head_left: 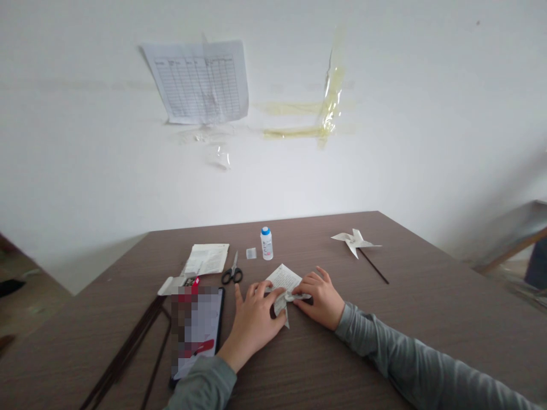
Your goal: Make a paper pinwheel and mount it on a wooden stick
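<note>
Two hands work on a folded piece of printed paper that lies on the brown table, near the middle of its front half. The left hand rests palm down on the table with its fingers spread, the thumb and forefinger pressing the paper's crumpled centre. The right hand lies just beside it, fingers curled, their tips touching the same bunched part of the paper; whether it pinches or only presses is hard to tell from this angle. One corner of the paper points away toward the wall, another toward the person.

Just left of the left hand lies a phone, its screen blurred, with thin dark sticks beside it. Behind the hands stand a small white bottle with a blue cap, black-handled scissors and a printed leaflet. Well apart to the right lies a finished paper pinwheel on its dark stick. A printed table sheet is taped to the white wall.
</note>
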The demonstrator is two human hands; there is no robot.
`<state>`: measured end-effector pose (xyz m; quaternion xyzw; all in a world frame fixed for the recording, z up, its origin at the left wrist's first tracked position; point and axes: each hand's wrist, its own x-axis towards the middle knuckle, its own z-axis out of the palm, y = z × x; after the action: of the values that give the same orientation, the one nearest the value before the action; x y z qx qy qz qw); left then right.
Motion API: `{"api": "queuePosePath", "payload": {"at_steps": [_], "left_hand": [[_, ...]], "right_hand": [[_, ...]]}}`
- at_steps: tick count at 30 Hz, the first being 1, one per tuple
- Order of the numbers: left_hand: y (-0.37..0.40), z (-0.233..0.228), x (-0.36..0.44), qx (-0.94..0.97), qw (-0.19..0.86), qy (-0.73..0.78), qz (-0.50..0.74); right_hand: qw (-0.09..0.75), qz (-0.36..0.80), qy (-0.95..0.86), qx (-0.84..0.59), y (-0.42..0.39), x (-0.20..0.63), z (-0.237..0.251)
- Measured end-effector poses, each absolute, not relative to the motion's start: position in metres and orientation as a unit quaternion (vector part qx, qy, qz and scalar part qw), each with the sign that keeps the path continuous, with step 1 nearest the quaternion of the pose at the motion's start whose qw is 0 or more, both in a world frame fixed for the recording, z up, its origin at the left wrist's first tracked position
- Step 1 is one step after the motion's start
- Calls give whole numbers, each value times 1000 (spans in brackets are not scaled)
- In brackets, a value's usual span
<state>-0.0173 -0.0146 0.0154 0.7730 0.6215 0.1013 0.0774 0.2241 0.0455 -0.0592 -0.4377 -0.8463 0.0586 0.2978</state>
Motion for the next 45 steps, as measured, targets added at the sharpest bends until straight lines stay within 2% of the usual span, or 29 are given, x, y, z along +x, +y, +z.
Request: {"api": "queuePosePath", "payload": {"at_steps": [11, 26, 45], "left_hand": [[-16, 16, -18, 768, 76, 627, 105], [-16, 17, -18, 771, 84, 621, 114], [-17, 28, -16, 770, 102, 624, 78]], "right_hand": [[313, 52, -849, -422, 50, 226, -66], [299, 52, -846, -439, 41, 223, -51], [300, 60, -847, -435, 45, 224, -57]]}}
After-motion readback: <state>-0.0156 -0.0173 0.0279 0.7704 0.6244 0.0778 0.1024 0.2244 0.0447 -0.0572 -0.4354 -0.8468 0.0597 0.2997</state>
